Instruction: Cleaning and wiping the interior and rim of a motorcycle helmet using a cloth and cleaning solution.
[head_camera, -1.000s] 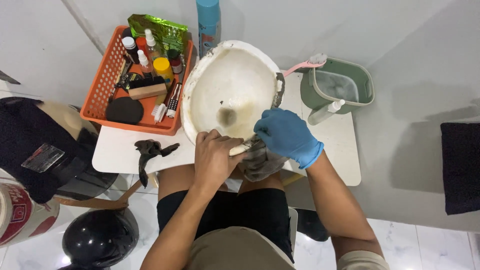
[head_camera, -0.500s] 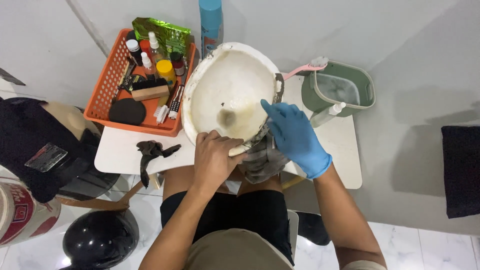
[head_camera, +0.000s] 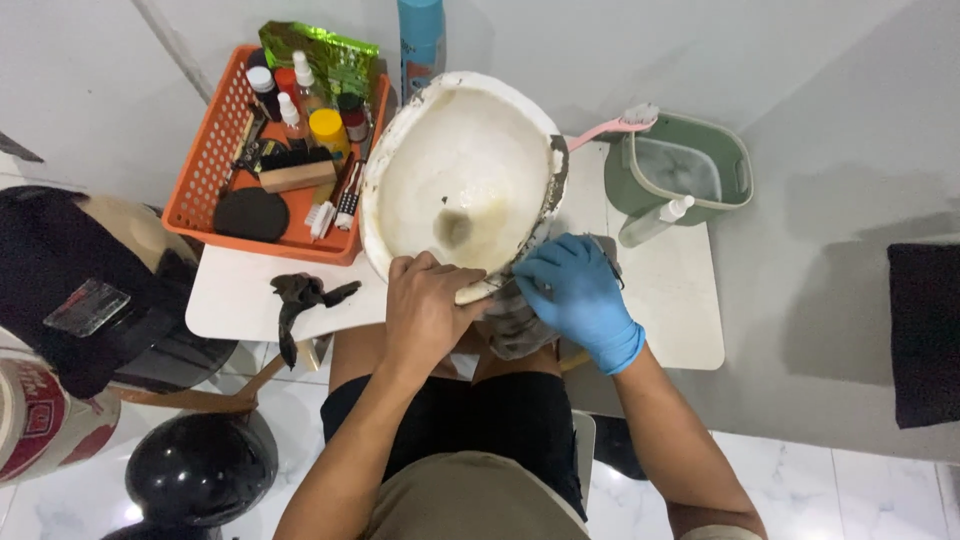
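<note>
At the near edge of the small white table, the bare left hand lies palm down on the lower rim of a stained white helmet shell, fingers curled over the rim and gripping it. Just beside it, the right hand, in a blue glove, has its fingers closed on a dirty grey cloth pressed against the same rim, where the two hands almost touch. The shell lies hollow side up across the middle of the table, its dark-edged rim chipped and soiled, a brownish patch at its centre.

Near the left front edge, a crumpled black rag hangs partly over the side. Behind it, at the far left corner, an orange plastic basket holds small bottles, a brush, a black round pad and a green foil pouch. At the far right corner stands a green bucket with a pink-handled toothbrush resting on its rim and a white spray bottle just before it. A blue spray can stands at the far edge, behind the shell.
</note>
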